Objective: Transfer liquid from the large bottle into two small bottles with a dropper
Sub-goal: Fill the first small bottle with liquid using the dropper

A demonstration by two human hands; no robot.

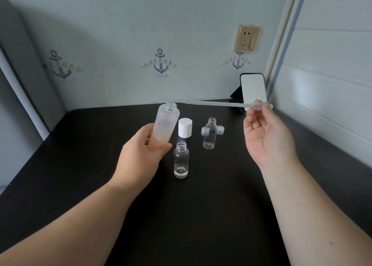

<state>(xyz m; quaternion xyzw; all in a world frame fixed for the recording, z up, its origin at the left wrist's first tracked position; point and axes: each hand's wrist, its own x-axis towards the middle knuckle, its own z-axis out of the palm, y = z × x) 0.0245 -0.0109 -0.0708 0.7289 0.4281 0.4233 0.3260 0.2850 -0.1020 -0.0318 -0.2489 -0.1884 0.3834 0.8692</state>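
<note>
Draw step, I'd say: left hand (pixel 141 155) grips tilted big bottle (pixel 165 125), right hand (pixel 263 133) pinches dropper (pixel 221 104) bulb; next, tip into neck w/o spilling.

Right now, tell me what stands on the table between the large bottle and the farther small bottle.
In the head view, a white cap stands upright between the large bottle, held in the left hand, and the farther small bottle.

You see a black table (pixel 201 215) set against a pale wall (pixel 120 24) printed with anchor motifs (pixel 160 62). A gold socket (pixel 247 38) sits on it; a phone (pixel 254 90) leans at the table's back right.
</note>
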